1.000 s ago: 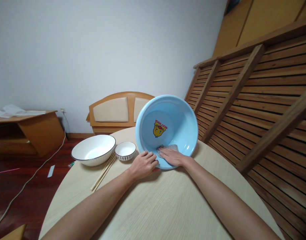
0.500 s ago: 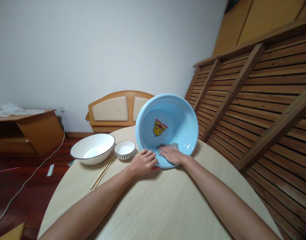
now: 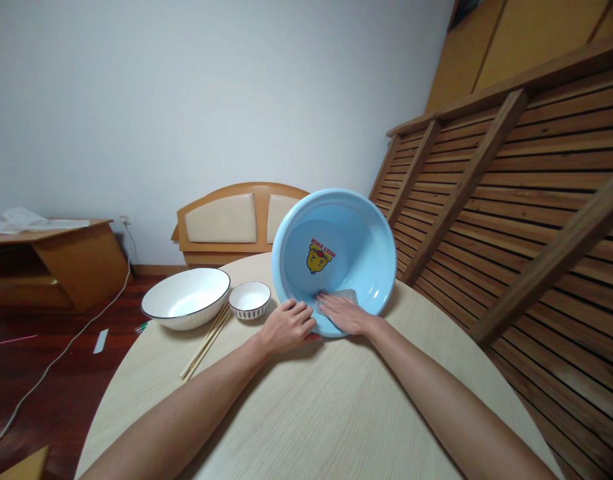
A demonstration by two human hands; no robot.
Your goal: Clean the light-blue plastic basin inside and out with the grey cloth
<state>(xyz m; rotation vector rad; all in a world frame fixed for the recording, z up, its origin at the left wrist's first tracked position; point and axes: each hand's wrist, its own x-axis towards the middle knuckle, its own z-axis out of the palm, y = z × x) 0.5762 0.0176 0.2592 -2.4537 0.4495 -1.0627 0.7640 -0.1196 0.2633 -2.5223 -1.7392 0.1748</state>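
Note:
A light blue plastic basin with a yellow duck picture is tipped on its side, its mouth facing me. My left hand is closed over the near left part of its rim; the thumb is mostly hidden. Inside the basin, my right hand lies flat with fingers stretched out, pressing on a grey cloth against the lower wall. Part of the cloth is covered by the hand. To the left stand a small white bowl with dark marks and a large white bowl with a dark rim.
Several wooden chopsticks lie beside the bowls on the round wooden table. A slatted wooden frame leans at the right. Behind the table is a padded headboard. A pale cable runs across the floor at left.
My right hand has shifted very slightly with the cloth inside the basin. The left hand keeps its place on the rim, and the bowls and chopsticks stay put.

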